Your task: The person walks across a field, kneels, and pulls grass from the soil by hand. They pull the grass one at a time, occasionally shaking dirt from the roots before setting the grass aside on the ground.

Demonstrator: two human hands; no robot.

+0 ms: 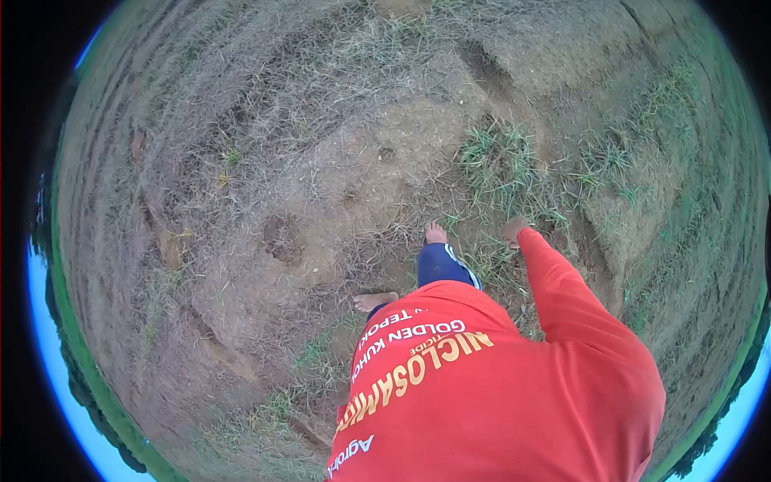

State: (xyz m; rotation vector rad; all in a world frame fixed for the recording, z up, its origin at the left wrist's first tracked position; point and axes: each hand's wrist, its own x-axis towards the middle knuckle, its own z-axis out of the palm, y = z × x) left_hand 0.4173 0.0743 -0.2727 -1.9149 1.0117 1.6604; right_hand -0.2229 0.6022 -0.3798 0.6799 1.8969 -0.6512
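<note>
My right hand (514, 231) reaches down at the end of a long red sleeve (564, 281). It is small in the head view and overlaps the ground just below a green grass tuft (499, 165). How its fingers are held is too indistinct to make out. My left hand is out of sight. Two bare feet show beyond the red shirt (474, 402): one foot (435, 234) points forward under a navy trouser leg (442, 263), and the other foot (373, 301) points out to the left.
Dry, uneven soil (321, 193) with cut straw and weeds surrounds me. A rut (598, 249) runs along the right side, and a shallow hollow (281, 238) lies ahead to the left. More grass (606, 157) grows at the right. Trees and sky line the far edges.
</note>
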